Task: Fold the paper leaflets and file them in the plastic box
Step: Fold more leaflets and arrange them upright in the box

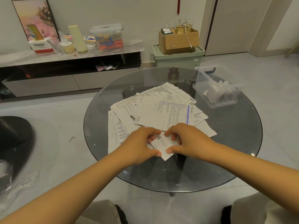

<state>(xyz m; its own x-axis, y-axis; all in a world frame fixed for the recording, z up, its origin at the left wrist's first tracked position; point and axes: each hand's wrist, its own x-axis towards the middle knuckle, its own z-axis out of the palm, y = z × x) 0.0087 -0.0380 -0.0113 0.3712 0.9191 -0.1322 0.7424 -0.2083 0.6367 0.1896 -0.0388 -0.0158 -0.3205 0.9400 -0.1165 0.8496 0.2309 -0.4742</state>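
Now | both hands: left hand [142, 143] and right hand [186, 139] pinch folded leaflet [161, 147] | plastic box [217, 88] up-right of leaflet, right hand nearer | long axis toward box.

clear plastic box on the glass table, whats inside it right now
The clear plastic box holds a row of folded white leaflets standing on edge, filling roughly its nearer half. Their print and exact number cannot be made out through the wall, and the box floor beneath them is covered.
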